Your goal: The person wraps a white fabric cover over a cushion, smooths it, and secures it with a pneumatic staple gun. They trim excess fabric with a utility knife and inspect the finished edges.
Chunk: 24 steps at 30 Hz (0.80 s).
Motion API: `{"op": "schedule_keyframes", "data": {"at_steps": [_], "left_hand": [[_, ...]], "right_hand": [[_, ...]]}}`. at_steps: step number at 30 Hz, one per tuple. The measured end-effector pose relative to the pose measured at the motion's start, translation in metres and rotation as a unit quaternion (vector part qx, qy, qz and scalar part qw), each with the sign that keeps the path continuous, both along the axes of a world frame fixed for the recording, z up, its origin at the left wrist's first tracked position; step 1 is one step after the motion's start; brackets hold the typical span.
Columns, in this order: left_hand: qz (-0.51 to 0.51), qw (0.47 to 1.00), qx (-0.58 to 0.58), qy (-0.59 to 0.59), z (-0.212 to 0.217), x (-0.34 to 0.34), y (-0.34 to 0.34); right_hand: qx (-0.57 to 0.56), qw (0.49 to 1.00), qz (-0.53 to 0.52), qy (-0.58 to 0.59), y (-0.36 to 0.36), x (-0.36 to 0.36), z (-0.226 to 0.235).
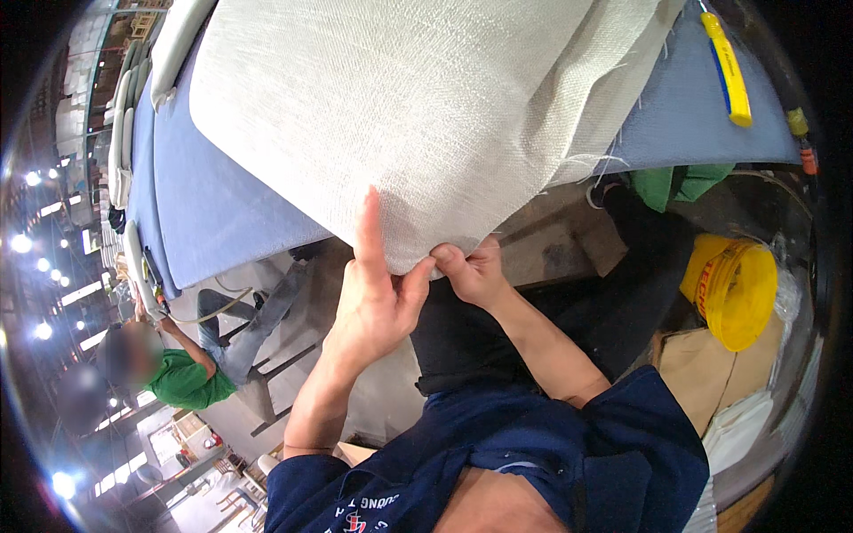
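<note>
A large cushion covered in coarse off-white woven fabric (418, 107) lies on a blue-covered table (222, 204), with its near corner hanging over the edge. My left hand (378, 293) presses flat against that corner, fingers up along the fabric, thumb pinching the lower edge. My right hand (475, 271) is curled under the same corner, gripping the fabric's edge just right of the left thumb. Loose frayed threads hang from the fabric at the right.
A yellow and blue tool (729, 67) lies on the table's far right. A yellow bucket (733, 289) stands on the floor at right beside cardboard. A green cloth (680, 182) hangs under the table. Another person in a green shirt (182, 377) sits at left.
</note>
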<state>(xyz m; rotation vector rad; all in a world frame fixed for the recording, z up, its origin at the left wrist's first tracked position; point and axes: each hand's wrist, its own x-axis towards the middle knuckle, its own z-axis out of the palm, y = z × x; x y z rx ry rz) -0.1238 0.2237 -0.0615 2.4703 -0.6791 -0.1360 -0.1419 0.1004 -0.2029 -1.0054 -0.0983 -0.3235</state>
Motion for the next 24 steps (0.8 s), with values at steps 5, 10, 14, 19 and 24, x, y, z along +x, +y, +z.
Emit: {"op": "schedule_keyframes", "data": {"at_steps": [5, 10, 14, 19, 24], "left_hand": [[0.015, 0.993, -0.108, -0.039, 0.001, 0.004, -0.016], [0.045, 0.989, -0.114, -0.082, -0.027, 0.001, -0.011], [0.039, 0.993, -0.091, -0.062, -0.035, 0.003, -0.006], [0.005, 0.991, -0.115, -0.062, -0.015, 0.012, -0.008], [0.037, 0.990, -0.132, -0.015, -0.005, 0.005, -0.016]], "right_hand": [[0.035, 0.998, 0.043, -0.002, -0.003, -0.003, 0.010], [-0.054, 0.997, -0.035, -0.039, 0.002, -0.003, 0.000], [-0.168, 0.985, 0.013, -0.029, -0.021, -0.005, 0.003], [-0.491, 0.861, 0.027, -0.127, -0.124, -0.015, 0.105], [-0.753, 0.455, -0.473, -0.034, -0.305, 0.011, 0.178]]}}
